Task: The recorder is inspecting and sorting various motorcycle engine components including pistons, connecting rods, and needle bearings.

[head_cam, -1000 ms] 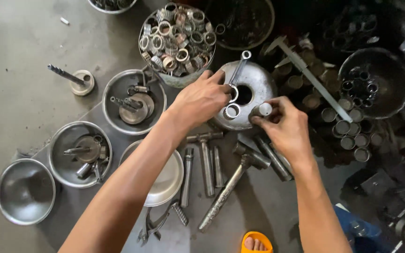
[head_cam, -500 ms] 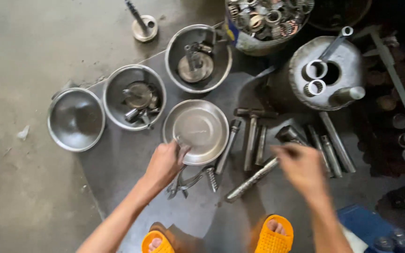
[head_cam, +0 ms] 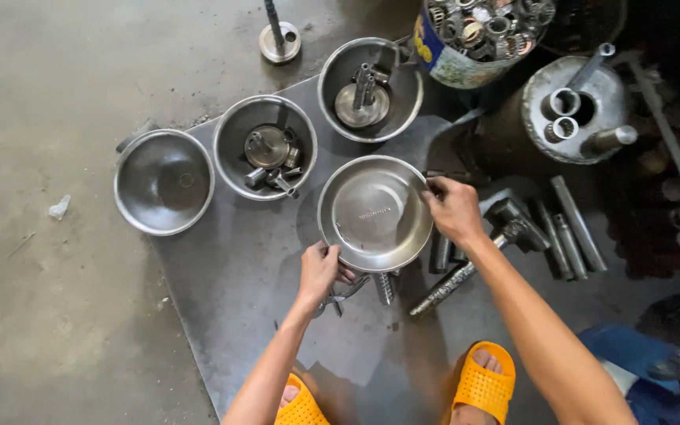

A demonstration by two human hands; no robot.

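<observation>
Both hands have come away from the far canister and now grip the empty steel bowl (head_cam: pixel 375 211) at the middle of the work area. The left hand (head_cam: pixel 320 271) pinches its near-left rim; the right hand (head_cam: pixel 454 208) clasps its right rim. Half a second ago only the left hand was at this bowl, so by the look of it the work has moved from the canister to the bowl, which lies over some pliers (head_cam: pixel 340 295) and rods.

The bowl rests on a dark metal sheet (head_cam: pixel 253 315) laid on a grey concrete floor (head_cam: pixel 57 315). A hammer (head_cam: pixel 474 264) lies just right of it. Farther off stand three more bowls: an empty one (head_cam: pixel 164 181) at left, and two holding machined parts (head_cam: pixel 265 148) (head_cam: pixel 370 88). Beyond them are a can of rings (head_cam: pixel 478 35) and a round canister (head_cam: pixel 576 106).
</observation>
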